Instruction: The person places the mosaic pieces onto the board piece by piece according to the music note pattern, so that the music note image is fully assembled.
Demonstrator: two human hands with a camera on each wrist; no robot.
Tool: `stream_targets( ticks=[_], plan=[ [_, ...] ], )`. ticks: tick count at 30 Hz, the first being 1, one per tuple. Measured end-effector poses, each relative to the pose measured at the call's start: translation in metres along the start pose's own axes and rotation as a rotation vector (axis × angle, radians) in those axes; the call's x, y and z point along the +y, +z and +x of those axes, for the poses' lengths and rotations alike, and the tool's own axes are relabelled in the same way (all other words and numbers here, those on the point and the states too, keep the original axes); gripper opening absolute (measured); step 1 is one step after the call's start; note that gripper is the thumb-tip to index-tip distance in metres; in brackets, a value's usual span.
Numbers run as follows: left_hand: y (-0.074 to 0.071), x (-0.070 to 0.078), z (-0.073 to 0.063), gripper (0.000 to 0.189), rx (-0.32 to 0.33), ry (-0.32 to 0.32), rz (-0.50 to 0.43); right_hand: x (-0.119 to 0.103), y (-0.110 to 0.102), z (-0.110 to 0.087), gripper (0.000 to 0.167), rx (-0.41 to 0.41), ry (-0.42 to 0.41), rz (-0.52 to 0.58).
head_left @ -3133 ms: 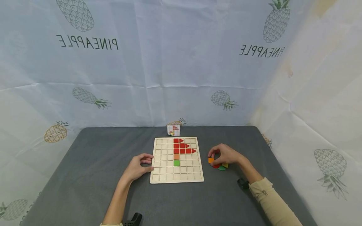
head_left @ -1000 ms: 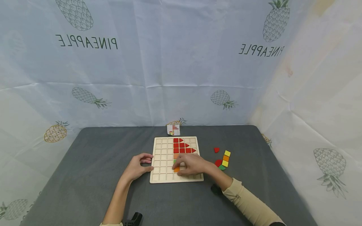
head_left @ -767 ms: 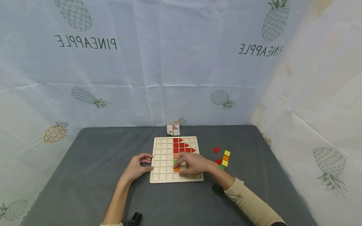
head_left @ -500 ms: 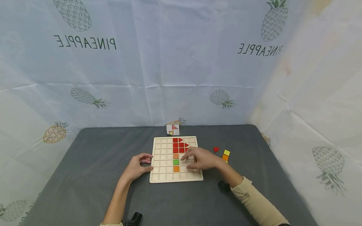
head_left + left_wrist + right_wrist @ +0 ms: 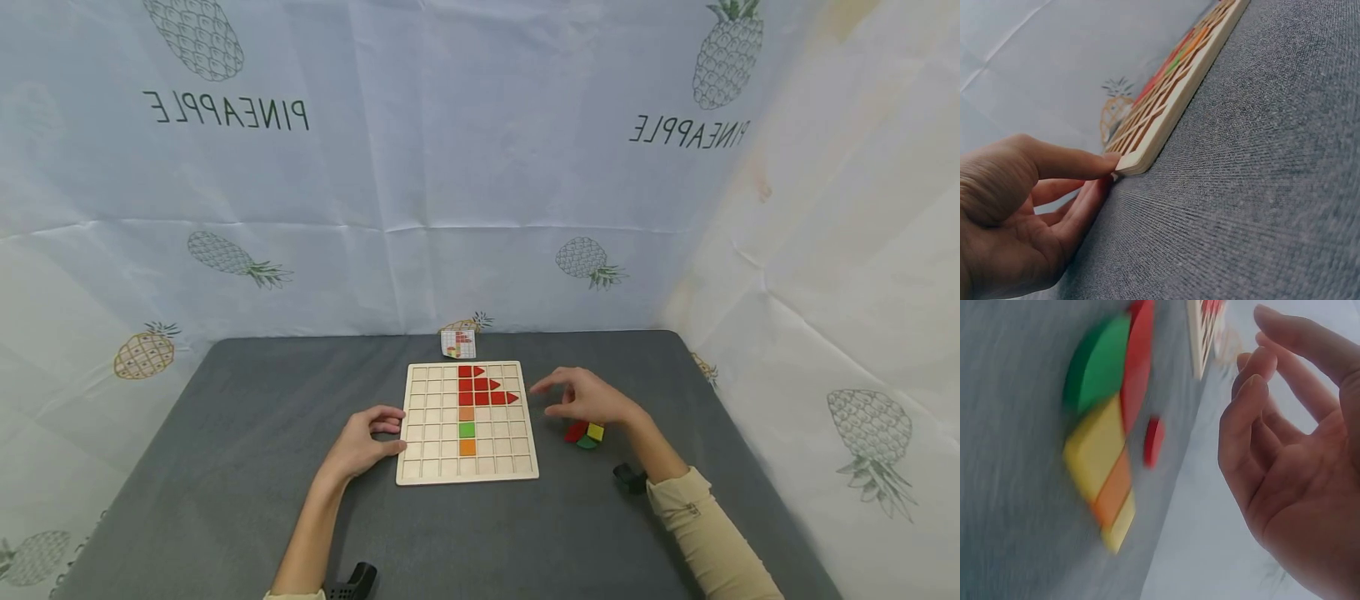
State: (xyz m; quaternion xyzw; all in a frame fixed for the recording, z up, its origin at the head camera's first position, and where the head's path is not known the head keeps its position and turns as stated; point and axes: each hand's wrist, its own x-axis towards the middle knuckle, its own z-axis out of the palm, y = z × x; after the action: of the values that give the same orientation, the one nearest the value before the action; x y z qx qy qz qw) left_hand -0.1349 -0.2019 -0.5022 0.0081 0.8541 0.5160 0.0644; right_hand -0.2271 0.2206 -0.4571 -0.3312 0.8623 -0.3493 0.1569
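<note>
A wooden grid board [image 5: 431,468] lies mid-table. It holds red squares and pointed red pieces [image 5: 488,398] in its upper rows, with a light orange square [image 5: 467,413], a green square [image 5: 467,430] and an orange square [image 5: 467,448] down one column. My left hand [image 5: 360,446] touches the board's left edge with thumb and fingertips. To the right, my right hand [image 5: 592,397] hovers with nothing between its parted thumb and fingers. Near it lie a green curved piece [image 5: 1100,365], a red piece [image 5: 1138,362], yellow [image 5: 1094,450] and orange squares [image 5: 1114,489], and a small red piece [image 5: 1154,442].
A small card [image 5: 458,344] with a printed coloured pattern stands behind the board, at the far table edge. Pineapple-print cloth [image 5: 480,167] hangs around the dark grey table [image 5: 225,467]. Dark devices [image 5: 630,479] sit at the wrists.
My right hand took an orange square from the right-hand pieces, set it on the board below the green square, let go and moved back right. My left hand stayed at the board's edge.
</note>
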Motion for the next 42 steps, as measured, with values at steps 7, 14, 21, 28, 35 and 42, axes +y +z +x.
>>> stream_targets(
  ticks=[7,14,21,28,35,42],
  plan=[
    [0.0,0.0,0.0,0.05,0.004,-0.001,0.003,0.029,-0.017,-0.014,0.039,0.043,0.052,-0.022],
    [0.0,0.0,0.001,0.05,0.003,-0.003,0.004,0.047,-0.017,-0.014,0.036,0.081,0.145,-0.094],
    [0.0,-0.001,0.0,0.05,0.0,-0.003,0.009,0.056,-0.017,-0.009,0.028,0.095,0.19,-0.099],
    [0.0,-0.001,0.001,0.05,0.001,-0.002,0.01,0.061,-0.016,-0.008,0.024,0.101,0.206,-0.101],
    [0.001,0.0,0.001,0.051,-0.001,-0.007,0.007,0.053,-0.015,-0.008,0.025,0.103,0.162,-0.101],
    [0.001,0.0,0.001,0.051,0.004,0.001,0.011,0.021,0.0,0.004,0.027,0.069,0.054,-0.097]
  ],
)
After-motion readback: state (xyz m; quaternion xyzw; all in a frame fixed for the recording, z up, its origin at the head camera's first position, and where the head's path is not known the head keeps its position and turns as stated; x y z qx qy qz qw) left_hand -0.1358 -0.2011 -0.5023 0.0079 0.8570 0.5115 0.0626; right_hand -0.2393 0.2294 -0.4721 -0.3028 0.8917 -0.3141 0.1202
